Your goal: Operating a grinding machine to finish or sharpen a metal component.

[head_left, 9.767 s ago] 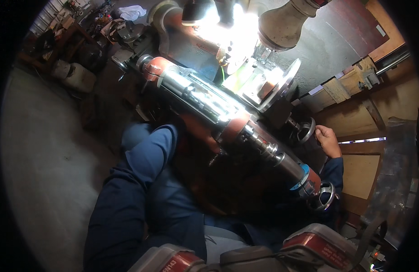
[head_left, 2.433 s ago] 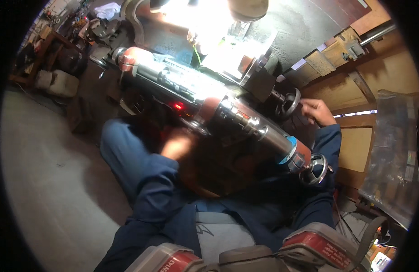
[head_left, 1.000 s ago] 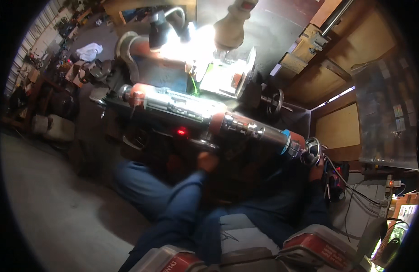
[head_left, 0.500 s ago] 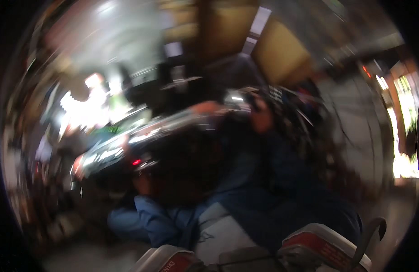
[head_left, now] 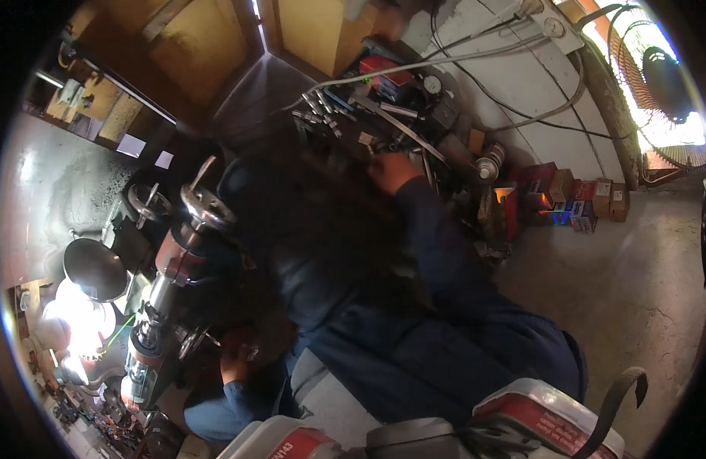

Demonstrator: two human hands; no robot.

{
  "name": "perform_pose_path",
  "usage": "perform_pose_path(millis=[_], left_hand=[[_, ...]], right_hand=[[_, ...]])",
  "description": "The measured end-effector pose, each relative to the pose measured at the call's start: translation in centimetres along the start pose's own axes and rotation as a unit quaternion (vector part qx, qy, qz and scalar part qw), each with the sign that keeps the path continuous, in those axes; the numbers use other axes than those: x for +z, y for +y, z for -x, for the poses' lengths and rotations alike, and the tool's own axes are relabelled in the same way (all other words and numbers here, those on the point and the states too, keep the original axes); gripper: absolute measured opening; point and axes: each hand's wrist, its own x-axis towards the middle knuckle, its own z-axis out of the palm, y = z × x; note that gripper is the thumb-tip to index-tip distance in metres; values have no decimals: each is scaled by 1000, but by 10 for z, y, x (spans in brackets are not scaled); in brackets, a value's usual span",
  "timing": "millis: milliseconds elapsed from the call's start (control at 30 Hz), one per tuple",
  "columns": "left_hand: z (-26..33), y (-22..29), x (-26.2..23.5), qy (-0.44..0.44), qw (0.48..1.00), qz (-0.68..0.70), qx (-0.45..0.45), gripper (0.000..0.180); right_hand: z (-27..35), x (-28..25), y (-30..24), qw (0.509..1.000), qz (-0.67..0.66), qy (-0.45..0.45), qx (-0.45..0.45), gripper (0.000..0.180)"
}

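Note:
My right hand (head_left: 395,170) reaches in among the hand tools and metal parts on a cluttered bench. Shadow hides its fingertips, so what it touches does not show. Low on the left, my left hand (head_left: 235,358) is curled beside the crank handle (head_left: 202,342) of a metalworking lathe. A small shiny bit shows at its fingers, too dim to name. The lathe has a large chrome handwheel (head_left: 206,203) and a red and steel body (head_left: 175,260). Several sockets or bits (head_left: 320,109) and a long metal bar (head_left: 406,130) lie beyond my right hand.
A round lamp shade (head_left: 95,269) glows beside the lathe. Small boxes (head_left: 574,199) stand on the floor at the right, near a spring-like metal part (head_left: 490,162). Cables (head_left: 506,47) run along the wall near a fan (head_left: 662,84). Filter cartridges (head_left: 548,413) sit at the lower edge.
The view has swung right and steadied from a blur. My right hand has gone from the shiny metal parts by the lathe to the tools on the bench; my left hand stays low by the lathe.

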Motion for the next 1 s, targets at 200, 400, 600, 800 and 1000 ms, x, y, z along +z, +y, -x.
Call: perform_pose_path(millis=[200, 400, 600, 800, 1000], left_hand=[[-18, 62, 19, -55, 996, 49, -54, 48], [-21, 110, 29, -41, 988, -82, 123, 49], [8, 203, -8, -153, 985, 55, 56, 33], [13, 326, -32, -73, 928, 205, 301, 35], [25, 392, -57, 63, 857, 229, 458, 36]], right_hand=[[28, -47, 53, 990, 103, -64, 78, 39], [31, -28, 84, 990, 87, -31, 102, 38], [52, -84, 46, 964, -94, 244, -41, 30], [65, -117, -77, 681, -708, 7, -187, 33], [117, -134, -206, 690, -665, -122, -259, 36]])
